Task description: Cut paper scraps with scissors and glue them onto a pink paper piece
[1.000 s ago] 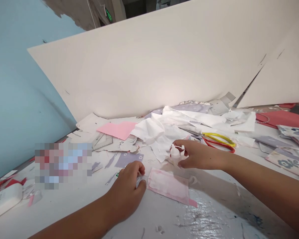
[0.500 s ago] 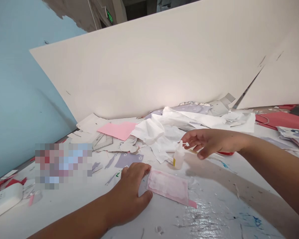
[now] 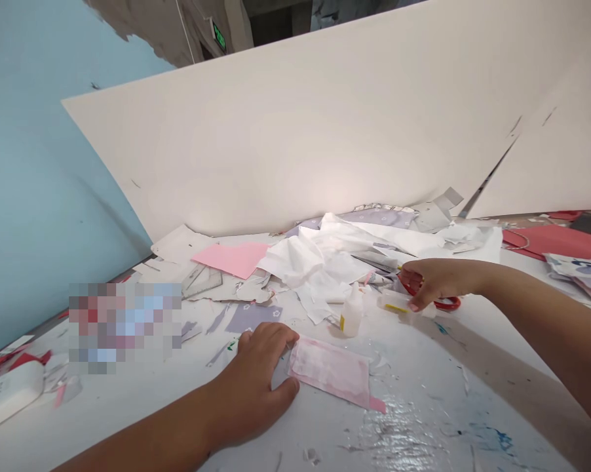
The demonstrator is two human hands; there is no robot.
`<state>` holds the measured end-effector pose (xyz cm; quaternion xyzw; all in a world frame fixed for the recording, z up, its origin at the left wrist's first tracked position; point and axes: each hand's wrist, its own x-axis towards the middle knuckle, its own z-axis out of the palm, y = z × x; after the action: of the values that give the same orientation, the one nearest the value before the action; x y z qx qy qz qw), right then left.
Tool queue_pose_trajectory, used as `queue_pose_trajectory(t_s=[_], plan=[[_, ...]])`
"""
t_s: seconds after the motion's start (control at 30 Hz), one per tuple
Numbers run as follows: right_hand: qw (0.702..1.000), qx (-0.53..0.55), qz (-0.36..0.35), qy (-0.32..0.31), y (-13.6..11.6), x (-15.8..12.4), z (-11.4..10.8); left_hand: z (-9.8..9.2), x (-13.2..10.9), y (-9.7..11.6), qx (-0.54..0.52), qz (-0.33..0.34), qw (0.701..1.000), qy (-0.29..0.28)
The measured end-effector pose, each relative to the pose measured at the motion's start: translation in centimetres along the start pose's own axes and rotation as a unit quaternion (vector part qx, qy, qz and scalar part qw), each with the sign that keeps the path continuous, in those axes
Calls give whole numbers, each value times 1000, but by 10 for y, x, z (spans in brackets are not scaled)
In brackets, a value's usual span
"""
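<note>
My left hand (image 3: 261, 373) lies on the white table, fingers together and thumb apart. Its fingertips touch the left edge of a small pale pink rectangular piece (image 3: 329, 372) with a whitish smeared surface. A pink strip (image 3: 377, 404) sticks out at that piece's lower right corner. My right hand (image 3: 436, 282) is farther back, its fingers curled at the red-handled scissors (image 3: 447, 303), partly hidden beneath it. Beside its thumb, a clear bottle (image 3: 391, 303) with a yellow marking lies on its side. Another small translucent bottle (image 3: 352, 313) stands upright behind the pink piece.
Crumpled white sheets (image 3: 320, 255), a pink sheet (image 3: 234, 257) and paper scraps lie along the white partition (image 3: 300, 144). A purple flowered piece (image 3: 253, 318) is beyond my left hand. A white case (image 3: 13, 396) sits at left; red sheets (image 3: 561, 239) lie at right.
My right hand has moved right and slightly away from the upright bottle to the scissors, its fingers now more curled. The lying bottle shows more clearly. My left hand stays by the pink piece.
</note>
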<state>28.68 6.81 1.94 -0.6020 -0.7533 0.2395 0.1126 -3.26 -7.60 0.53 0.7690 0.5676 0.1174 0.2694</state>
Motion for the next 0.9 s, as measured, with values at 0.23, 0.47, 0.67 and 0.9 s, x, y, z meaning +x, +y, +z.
queue_pose_trajectory(t_s=[0.23, 0.47, 0.67, 0.9], plan=[[995, 1, 50, -87, 11, 3, -4, 0, 0, 0, 8, -1, 1000, 2], [990, -85, 103, -44, 22, 23, -1, 13, 5, -16, -15, -27, 993, 116], [977, -151, 135, -69, 27, 25, -1, 4, 13, -30, -6, -28, 973, 230], [977, -165, 108, -84, 34, 26, 0, -25, 47, -51, 240, -98, 950, 175]])
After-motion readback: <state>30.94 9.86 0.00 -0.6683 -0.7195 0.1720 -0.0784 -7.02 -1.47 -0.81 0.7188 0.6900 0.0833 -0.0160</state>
